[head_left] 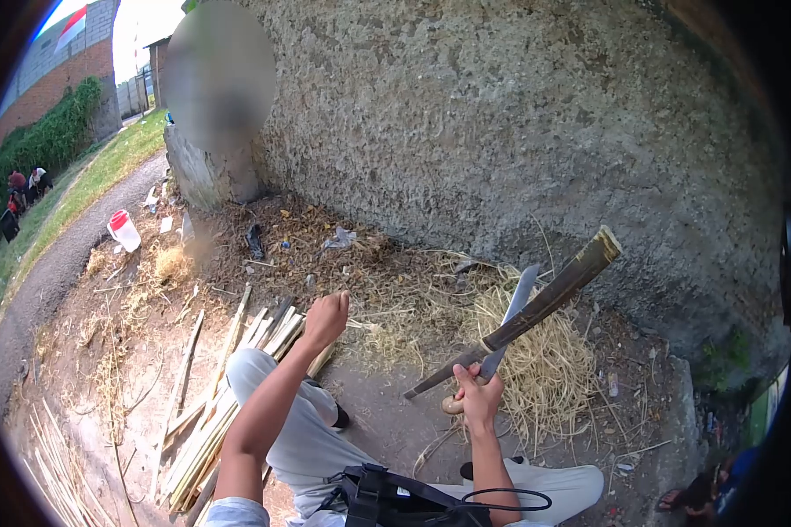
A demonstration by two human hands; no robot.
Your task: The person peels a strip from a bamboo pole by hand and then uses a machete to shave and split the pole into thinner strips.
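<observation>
My right hand (479, 397) grips a machete by its curved wooden handle (453, 405). The machete's blade (520, 292) points up and away, passing behind a dark length of split bamboo (558, 294). That bamboo slants across the blade just above my right fingers, its pale cut end at the upper right and its lower tip near the ground. My left hand (326, 321) is raised in a fist over the left knee, apart from the bamboo, with nothing showing in it. Below it lies a pile of split bamboo strips (204, 457) beside my left leg.
A heap of pale shavings (536, 373) lies right of the machete, in front of a rough wall (501, 132). A white jug with a red lid (125, 230) stands at the left. Thin sticks (66, 465) lie lower left. People (28, 195) sit far left; another person (721, 483) is lower right.
</observation>
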